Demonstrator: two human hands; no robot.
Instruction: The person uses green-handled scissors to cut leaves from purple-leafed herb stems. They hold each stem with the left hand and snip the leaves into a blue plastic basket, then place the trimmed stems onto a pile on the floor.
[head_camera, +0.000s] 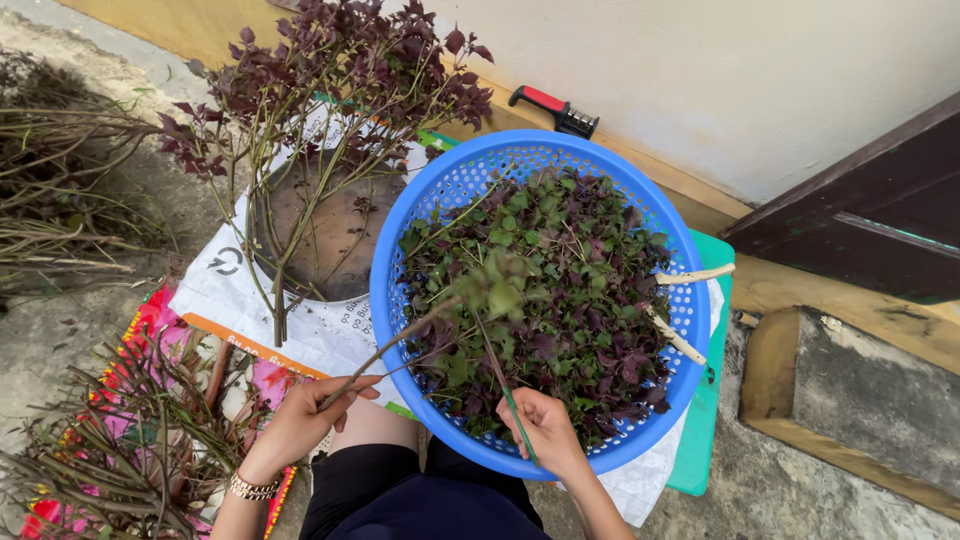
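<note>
My left hand (305, 418) grips the bare lower end of a long thin stem (400, 335) that slants up over a round blue basket (385, 300); leaves (500, 285) cluster at the stem's top, blurred. My right hand (545, 428) pinches a green stalk (512, 408) at the basket's near rim. The basket is heaped with picked green and purple leaves (560, 300). Two pale stick ends (690, 275) poke through its right side.
A bunch of purple-leaved branches (330, 110) lies on a white printed sack (310, 330) to the left. Stripped stems (130, 450) pile at lower left on a colourful mat. A red-and-black handled tool (555, 108) lies by the wall. A dark door (870, 210) stands right.
</note>
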